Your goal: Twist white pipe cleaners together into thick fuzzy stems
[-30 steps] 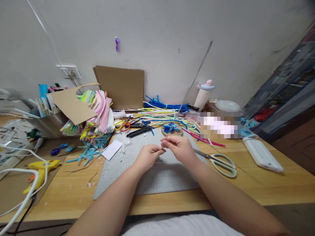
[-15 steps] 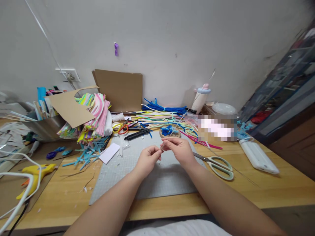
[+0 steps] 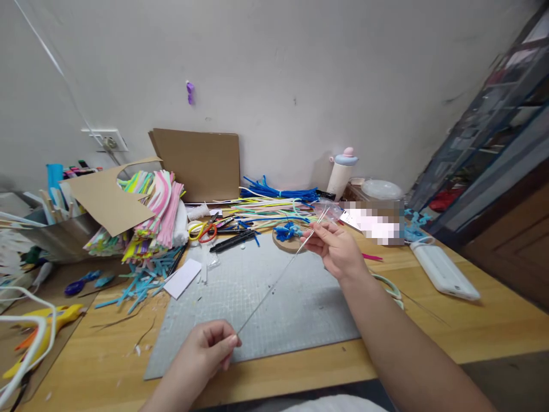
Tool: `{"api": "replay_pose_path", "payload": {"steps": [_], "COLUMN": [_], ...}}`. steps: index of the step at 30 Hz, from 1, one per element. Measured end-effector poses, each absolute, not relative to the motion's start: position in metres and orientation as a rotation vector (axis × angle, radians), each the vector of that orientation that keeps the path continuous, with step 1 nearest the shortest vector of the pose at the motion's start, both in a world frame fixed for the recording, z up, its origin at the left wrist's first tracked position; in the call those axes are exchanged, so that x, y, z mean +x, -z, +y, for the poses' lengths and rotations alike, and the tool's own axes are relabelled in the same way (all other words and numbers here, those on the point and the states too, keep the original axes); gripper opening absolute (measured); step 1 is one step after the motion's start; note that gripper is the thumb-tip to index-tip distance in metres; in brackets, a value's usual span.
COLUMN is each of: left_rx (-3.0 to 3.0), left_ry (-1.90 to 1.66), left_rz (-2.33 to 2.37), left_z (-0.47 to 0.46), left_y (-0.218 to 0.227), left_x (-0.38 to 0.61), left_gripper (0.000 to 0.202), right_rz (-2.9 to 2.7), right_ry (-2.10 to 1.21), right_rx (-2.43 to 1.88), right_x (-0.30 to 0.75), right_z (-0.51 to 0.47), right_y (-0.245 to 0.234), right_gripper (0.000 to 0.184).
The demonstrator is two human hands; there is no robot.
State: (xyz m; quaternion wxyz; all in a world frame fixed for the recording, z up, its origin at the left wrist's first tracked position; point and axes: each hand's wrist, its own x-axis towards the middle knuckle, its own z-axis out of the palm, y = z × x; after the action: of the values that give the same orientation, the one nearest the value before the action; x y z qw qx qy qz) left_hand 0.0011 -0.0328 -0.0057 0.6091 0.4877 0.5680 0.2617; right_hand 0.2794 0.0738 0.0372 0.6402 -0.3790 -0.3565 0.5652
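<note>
A thin, pale wire (image 3: 274, 285) runs slantwise between my hands over the grey cutting mat (image 3: 257, 312). My left hand (image 3: 214, 345) pinches its lower end by the mat's front edge. Higher up and to the right, my right hand (image 3: 337, 247) pinches the upper part between thumb and fingers, and two or more thin ends stick out past the fingertips. Just left of my right hand, a fuzzy blue piece (image 3: 286, 231) lies at a tan ring-shaped roll (image 3: 281, 246). My right forearm partly covers the pale green scissors (image 3: 392, 286).
Behind the mat lie pipe cleaners (image 3: 274, 206) and a black pen-like tool (image 3: 231, 241). To the left are a white card (image 3: 183, 278), light blue scraps (image 3: 141, 286) and a yellow glue gun (image 3: 60, 317). A bottle (image 3: 341, 177) and a white device (image 3: 446, 272) stand right.
My hands have moved apart from close together above the mat. The left came down and toward me, the right rose slightly to the right, with the wire now stretched between them.
</note>
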Motion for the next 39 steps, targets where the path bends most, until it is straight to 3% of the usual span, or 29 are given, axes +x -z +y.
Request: {"api": "replay_pose_path", "payload": {"steps": [9,17,21,24,28,32,35,39], "left_rx": [0.989,1.182,1.244,1.073,0.701,0.51,0.502,0.516], "left_ry": [-0.692,-0.665,-0.783,-0.849,-0.895,-1.016,-1.11,-1.176], "left_rz": [1.289,1.286,1.324,1.223,1.011,0.925,0.913,0.971], "left_z": [-0.049,-0.049,-0.041,-0.035,-0.027,-0.015,-0.01,-0.009], "left_y": [0.019,0.006,-0.007,-0.012,-0.016,-0.023,-0.026,-0.022], "left_x": [-0.007,0.003,0.006,0.019,0.046,0.068,0.082,0.101], "left_gripper": [0.053,0.039,0.032,0.033,0.029,0.026,0.026,0.028], "right_rz": [-0.852,-0.862,-0.732,-1.229,-1.898,-1.725,-1.48,-1.215], "right_ry": [-1.243,-1.25,-0.677,-0.476,-0.317,-0.813,-1.233,-1.511], "right_rx": [-0.846,-0.886,-1.013,-1.125,-0.93,-1.043,-1.072,-1.036], "right_x": [0.287,0.29,0.28,0.271,0.255,0.236,0.229,0.227], "right_z": [0.058,0.007,-0.019,-0.035,-0.043,-0.044,-0.046,-0.049], "right_y": [-0.047,-0.017,0.007,0.006,-0.006,-0.009,-0.005,-0.005], "right_gripper": [0.031,0.026,0.028,0.023,0.032,0.016,0.019,0.024]}}
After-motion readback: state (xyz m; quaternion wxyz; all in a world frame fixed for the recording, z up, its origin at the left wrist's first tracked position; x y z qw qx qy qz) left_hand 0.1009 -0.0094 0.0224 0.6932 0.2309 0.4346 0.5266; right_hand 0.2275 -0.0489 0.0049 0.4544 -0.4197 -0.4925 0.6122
